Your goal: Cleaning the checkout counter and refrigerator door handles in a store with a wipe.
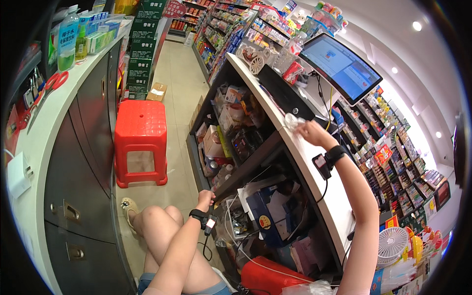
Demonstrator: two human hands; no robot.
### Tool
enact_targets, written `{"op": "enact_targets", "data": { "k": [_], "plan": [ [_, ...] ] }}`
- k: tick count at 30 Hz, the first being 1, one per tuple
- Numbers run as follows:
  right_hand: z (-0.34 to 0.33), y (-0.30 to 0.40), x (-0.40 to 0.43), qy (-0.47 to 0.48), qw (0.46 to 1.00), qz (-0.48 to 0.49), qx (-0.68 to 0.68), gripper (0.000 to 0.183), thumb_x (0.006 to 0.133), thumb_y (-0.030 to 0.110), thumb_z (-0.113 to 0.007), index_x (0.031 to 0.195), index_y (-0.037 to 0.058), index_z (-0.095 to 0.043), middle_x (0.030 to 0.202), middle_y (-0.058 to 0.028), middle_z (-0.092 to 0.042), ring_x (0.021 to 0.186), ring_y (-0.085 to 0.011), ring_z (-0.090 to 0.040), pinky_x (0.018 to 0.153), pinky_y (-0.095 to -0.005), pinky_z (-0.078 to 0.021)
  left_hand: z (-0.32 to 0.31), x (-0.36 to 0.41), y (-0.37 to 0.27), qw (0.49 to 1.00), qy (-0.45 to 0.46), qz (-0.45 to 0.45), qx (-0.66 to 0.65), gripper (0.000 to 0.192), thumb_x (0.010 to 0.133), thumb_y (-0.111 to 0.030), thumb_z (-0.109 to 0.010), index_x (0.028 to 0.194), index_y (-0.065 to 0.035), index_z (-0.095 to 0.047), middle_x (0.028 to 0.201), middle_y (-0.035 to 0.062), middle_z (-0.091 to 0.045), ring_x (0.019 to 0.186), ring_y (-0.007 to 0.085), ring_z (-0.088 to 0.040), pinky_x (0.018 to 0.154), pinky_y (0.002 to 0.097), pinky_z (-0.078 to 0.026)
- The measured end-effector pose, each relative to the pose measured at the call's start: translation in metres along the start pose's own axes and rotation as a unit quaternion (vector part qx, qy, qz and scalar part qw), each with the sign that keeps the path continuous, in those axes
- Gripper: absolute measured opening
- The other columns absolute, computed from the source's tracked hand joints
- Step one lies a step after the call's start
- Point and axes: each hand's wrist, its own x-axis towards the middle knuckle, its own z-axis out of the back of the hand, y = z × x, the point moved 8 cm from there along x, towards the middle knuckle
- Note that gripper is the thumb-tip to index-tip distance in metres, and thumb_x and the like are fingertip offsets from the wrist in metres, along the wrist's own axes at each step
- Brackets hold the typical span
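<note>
At the white counter (330, 180), my right hand (313, 133) grips a whitish, crumpled item (291, 120). Motion blur hides whether it is tissue or thin plastic. It is at the counter's inner edge, below the black recessed strip (282, 88). My left hand (205, 198) hangs lower, near the open shelves under the counter, with its fingers curled and nothing visible in it. Each wrist wears a black strap with a small device and a cable. Beside my left hand stands a clear plastic bin (236, 221) with mixed items.
A red plastic stool (141, 121) stands on the tiled floor ahead. Left is a white-topped cabinet (79, 86) with red-handled scissors (49, 90) and a bottle (68, 42). A monitor (341, 68) rises above the counter. Below it are a dark blue box (263, 212) and a red object (269, 276).
</note>
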Motion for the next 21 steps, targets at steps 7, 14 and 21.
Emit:
{"op": "enact_targets", "data": {
  "k": [7,14,21],
  "plan": [
    [0.027,0.004,-0.031,-0.039,0.977,-0.087,0.189,0.024,0.081,0.024,-0.05,0.087,0.0059,-0.066,0.057,-0.0145,-0.057,0.05,-0.0181,-0.056,0.051,-0.0305,-0.043,0.0,0.002,0.008,0.999,-0.027,0.028,0.003,0.015,0.072,-0.013,-0.044,0.067,-0.0026,-0.054,0.063,0.007,-0.056,0.045,0.0147,-0.046,0.041,0.0288,-0.039],
    [-0.017,0.012,-0.049,0.019,0.962,-0.122,0.242,0.024,0.07,0.013,-0.065,0.087,0.0011,-0.053,0.07,-0.0049,-0.057,0.065,-0.0116,-0.056,0.059,-0.0239,-0.0437,-0.008,-0.004,-0.002,1.0,-0.02,0.017,0.004,0.011,0.07,-0.012,-0.047,0.068,-0.0032,-0.053,0.063,0.0062,-0.057,0.045,0.0144,-0.047,0.041,0.0282,-0.039],
    [-0.014,0.021,-0.027,-0.074,0.952,-0.103,0.279,0.021,0.062,0.011,-0.065,0.078,-0.0003,-0.056,0.061,-0.0051,-0.055,0.058,-0.0102,-0.054,0.053,-0.0246,-0.0425,-0.004,-0.001,0.01,0.999,-0.015,0.031,0.013,0.012,0.072,-0.013,-0.045,0.072,-0.0042,-0.053,0.066,0.0067,-0.057,0.045,0.0149,-0.046,0.042,0.0284,-0.039]
  ]
}}
